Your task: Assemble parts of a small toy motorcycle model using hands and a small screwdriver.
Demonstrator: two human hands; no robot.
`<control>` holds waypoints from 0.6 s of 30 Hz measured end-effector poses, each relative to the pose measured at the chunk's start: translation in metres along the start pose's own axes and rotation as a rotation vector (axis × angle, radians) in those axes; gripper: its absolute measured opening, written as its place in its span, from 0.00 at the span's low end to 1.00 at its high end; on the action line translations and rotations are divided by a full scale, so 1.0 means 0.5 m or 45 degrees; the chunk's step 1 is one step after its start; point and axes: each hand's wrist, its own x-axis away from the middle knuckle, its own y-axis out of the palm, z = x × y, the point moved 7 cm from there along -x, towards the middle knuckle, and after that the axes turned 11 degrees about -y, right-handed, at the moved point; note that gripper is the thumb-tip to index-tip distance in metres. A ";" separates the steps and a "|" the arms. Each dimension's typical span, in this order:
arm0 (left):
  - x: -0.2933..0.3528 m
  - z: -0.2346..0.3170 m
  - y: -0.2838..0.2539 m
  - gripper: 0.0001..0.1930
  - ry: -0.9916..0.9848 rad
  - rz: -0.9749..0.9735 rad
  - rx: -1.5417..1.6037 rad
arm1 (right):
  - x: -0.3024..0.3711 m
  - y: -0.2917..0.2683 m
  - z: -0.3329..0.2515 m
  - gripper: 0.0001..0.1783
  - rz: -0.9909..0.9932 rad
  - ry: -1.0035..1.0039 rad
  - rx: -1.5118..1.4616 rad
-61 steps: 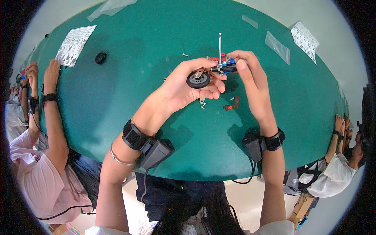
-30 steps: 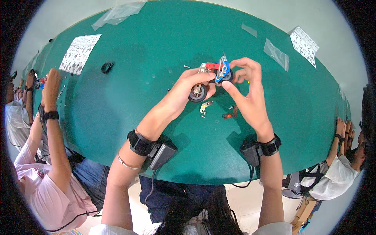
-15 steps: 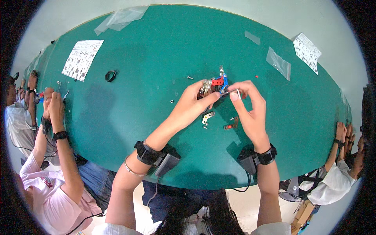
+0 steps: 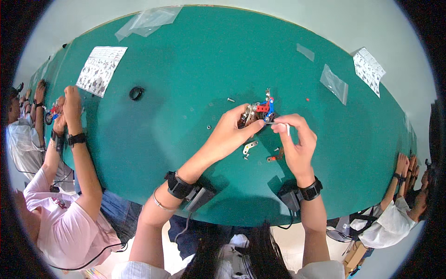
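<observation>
My left hand [image 4: 231, 129] is closed around a small construction-kit model [image 4: 264, 109] with red, blue and silver perforated pieces. The model is held a little above the table, its upright blue and silver part sticking up past my fingers. Between the thumb and fingers of my right hand [image 4: 299, 145] is an L-shaped hex key [image 4: 287, 129]. One arm of the key reaches left to the blue part by my left thumb; my fingertips hide whether its tip sits in a screw. Below my hands lie a silver bent bracket [image 4: 251, 147] and a red-and-dark angled piece [image 4: 275, 158].
A screw [image 4: 231, 99] and a small nut [image 4: 208, 127] lie left of the model. Farther out are a black ring [image 4: 136, 93], a printed sheet [image 4: 101, 70], another sheet [image 4: 369, 71] and a clear bag [image 4: 334, 84]. A co-worker [image 4: 69, 218] handles parts at left.
The hex key has turned slightly in my right fingers, its long arm now lying flatter against the blue part. The view has shifted slightly. At left, the co-worker's hand has risen.
</observation>
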 end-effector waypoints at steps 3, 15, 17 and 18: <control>-0.002 -0.009 -0.004 0.10 -0.015 0.048 -0.051 | 0.006 0.000 0.016 0.05 0.045 0.075 -0.060; -0.005 -0.001 -0.001 0.11 -0.043 0.069 0.098 | 0.016 0.003 0.060 0.05 0.049 0.263 -0.126; -0.002 0.018 0.002 0.12 0.029 0.083 -0.068 | 0.009 -0.003 0.062 0.05 0.012 0.254 -0.074; 0.006 0.021 0.003 0.12 0.014 0.079 -0.069 | 0.010 -0.002 0.053 0.06 -0.019 0.250 -0.055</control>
